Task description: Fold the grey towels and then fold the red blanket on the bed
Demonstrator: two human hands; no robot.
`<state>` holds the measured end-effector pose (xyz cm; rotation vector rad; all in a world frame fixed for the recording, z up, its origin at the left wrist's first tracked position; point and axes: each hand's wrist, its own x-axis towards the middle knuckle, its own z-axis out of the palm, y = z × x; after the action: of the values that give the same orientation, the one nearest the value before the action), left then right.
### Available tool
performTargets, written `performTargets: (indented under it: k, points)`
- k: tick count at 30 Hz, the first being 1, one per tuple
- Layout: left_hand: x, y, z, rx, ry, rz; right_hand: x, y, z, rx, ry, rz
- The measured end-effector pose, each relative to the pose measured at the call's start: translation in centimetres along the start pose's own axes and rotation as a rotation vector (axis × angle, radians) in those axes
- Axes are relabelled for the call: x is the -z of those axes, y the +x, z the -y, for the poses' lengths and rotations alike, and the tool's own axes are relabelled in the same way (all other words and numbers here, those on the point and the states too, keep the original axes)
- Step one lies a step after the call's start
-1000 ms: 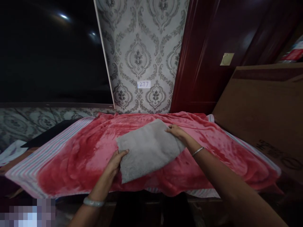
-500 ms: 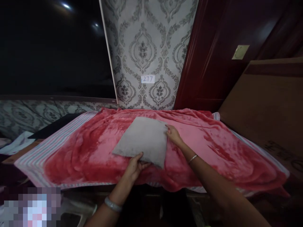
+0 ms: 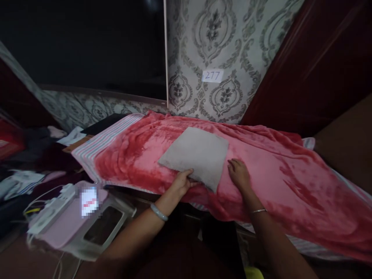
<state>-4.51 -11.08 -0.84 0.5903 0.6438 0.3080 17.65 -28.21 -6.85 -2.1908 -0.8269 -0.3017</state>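
A flat, square grey cloth piece [image 3: 197,153] lies on the fluffy red and pink blanket [image 3: 261,170]. At its near edge, my left hand [image 3: 183,182] is closed on it, thumb on top and fingers under the border. Just off the right edge of the cloth hovers my right hand [image 3: 238,172], fingers loosely bent and apart, holding nothing. Whether its fingertips brush the blanket is hard to see.
At left, a pink-topped stool [image 3: 62,224] carries a white power strip [image 3: 50,209] and a lit, blurred screen. Clothes [image 3: 23,182] are piled farther left. A large television [image 3: 101,46] stands behind the blanket, beside wallpaper with a "277" label [image 3: 212,75].
My right hand has let go of the cloth's right edge and moved slightly away. My left hand keeps its hold. The view has turned left, bringing the stool into sight.
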Motion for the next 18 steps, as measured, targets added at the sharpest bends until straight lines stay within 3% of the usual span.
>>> performTargets:
  k: [4,9,11,15,18]
  points:
    - [-0.7,-0.1,1.4,-0.038,-0.106,0.059,0.5,-0.5,0.9,-0.105,0.139,-0.008]
    - [-0.8,-0.2,3.3,-0.036,-0.121,0.066,0.8,-1.7,3.0,-0.511,0.539,0.233]
    - [-0.5,-0.2,3.4,-0.009,-0.122,0.091,0.6,-2.1,4.0,-0.613,0.699,0.28]
    - [0.5,-0.3,2.7,0.075,-0.093,0.17,0.3,-2.6,5.9,-0.616,0.882,0.244]
    - [1.3,-0.9,1.5,0.089,-0.066,0.15,0.4,-2.5,6.8,-0.509,0.835,0.183]
